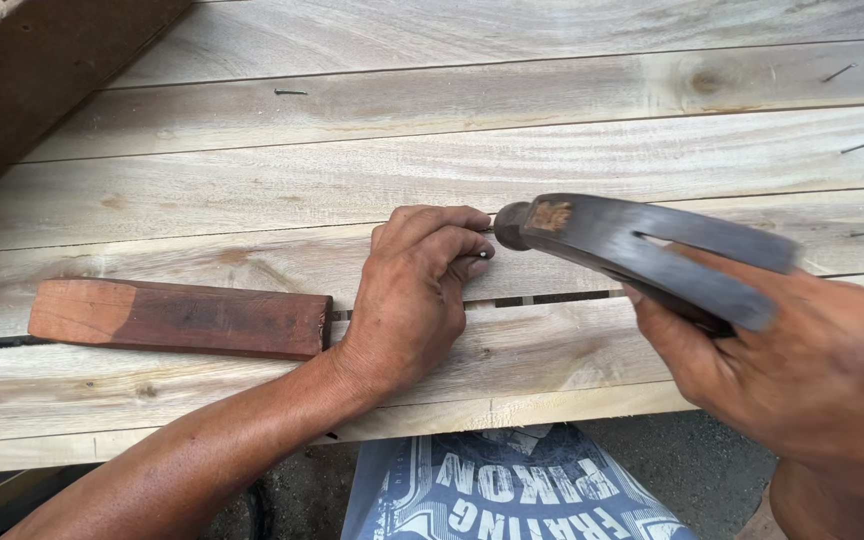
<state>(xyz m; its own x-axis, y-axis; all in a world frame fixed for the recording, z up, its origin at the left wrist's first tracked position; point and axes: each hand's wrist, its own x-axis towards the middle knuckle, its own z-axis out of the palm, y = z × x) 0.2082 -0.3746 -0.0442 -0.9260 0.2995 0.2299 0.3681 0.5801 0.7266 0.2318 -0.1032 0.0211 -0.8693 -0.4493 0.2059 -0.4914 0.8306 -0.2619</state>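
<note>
Nearest the camera, the right hand wraps around a claw hammer, fingers closed on it close up under the head, so the grip is choked and the swing short. The hammer's round striking face points left, just beside the left hand's fingertips and level with the nail. The handle is hidden behind the hand, so how much of it is gripped cannot be told.

The left hand rests on the pale boards, thumb and forefinger pinched on a small nail. Only the nail's head shows at the fingertips; it appears to stand at the seam between two planks, though the blur there makes its lean hard to judge.

To do this step well, the nail should probably be held low on its shank and square to the wood, with the other fingers curled clear of the hammer face. With the hammer held so short, light taps suit best until the point bites and the nail stands alone; only then should the pinching fingers come away and the grip slide down for fuller blows. A glancing hit here could bend the nail or catch the fingertips.

Left of the wrist, a dark reddish wood block lies flat across a gap in the boards, well apart from the hammer. Farther off, several bent nails lie or stick in the far planks.
</note>
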